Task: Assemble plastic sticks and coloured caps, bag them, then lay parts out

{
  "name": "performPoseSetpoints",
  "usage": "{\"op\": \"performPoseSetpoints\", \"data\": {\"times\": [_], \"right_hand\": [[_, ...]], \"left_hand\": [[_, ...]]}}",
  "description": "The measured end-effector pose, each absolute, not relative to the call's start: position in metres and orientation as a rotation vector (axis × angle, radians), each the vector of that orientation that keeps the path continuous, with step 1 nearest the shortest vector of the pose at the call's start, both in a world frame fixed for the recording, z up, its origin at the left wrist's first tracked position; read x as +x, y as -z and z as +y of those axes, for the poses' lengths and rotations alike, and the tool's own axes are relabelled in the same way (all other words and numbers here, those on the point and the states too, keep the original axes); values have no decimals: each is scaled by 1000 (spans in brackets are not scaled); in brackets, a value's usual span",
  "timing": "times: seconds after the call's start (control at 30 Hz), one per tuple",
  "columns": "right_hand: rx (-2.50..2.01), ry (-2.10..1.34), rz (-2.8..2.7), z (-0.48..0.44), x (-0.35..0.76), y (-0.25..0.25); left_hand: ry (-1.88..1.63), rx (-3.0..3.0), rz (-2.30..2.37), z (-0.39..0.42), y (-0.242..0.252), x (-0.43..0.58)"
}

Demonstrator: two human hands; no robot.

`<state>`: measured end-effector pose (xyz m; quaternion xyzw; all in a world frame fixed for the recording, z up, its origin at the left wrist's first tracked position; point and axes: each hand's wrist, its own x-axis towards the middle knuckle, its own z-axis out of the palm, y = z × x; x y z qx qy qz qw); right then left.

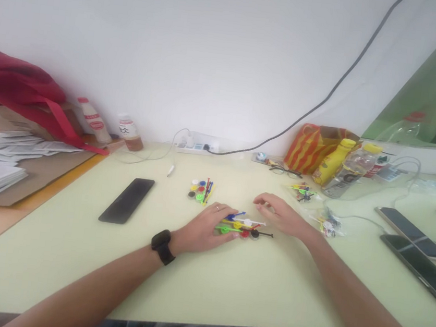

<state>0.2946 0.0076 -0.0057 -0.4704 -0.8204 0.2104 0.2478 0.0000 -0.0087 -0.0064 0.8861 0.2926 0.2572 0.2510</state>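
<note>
My left hand (206,227), a black watch on its wrist, lies on the pale green table (228,280) with its fingers on a small pile of coloured plastic sticks with round heads (244,227). My right hand (279,215) hovers just right of that pile, fingers loosely curled and apart, nothing in them. A second small cluster of coloured discs and sticks (201,190) lies a little farther back, to the left of both hands.
A black phone (127,200) lies left of the hands. Behind are a power strip (198,144), two bottles (110,126), glasses (290,172), an orange striped bag (314,145), a yellow bottle (334,161) and small clear bags of parts (317,209). Two phones (415,244) lie at right, papers and a red bag at left.
</note>
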Motion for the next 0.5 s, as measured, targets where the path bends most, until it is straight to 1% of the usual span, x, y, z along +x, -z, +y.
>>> {"op": "performPoseSetpoints", "data": {"times": [0.17,0.3,0.4,0.5], "right_hand": [[-1418,-268,-2294,45,281,27],[-1601,-139,-2288,86,273,37],[-1707,-137,-2252,114,268,43],[-1698,-137,-2254,133,266,46]], "left_hand": [[-708,2417,794,-12,6,-1],[-888,2433,787,-12,0,2],[-1125,2477,656,-14,-24,4],[-1266,2517,408,-38,-59,-6]]}}
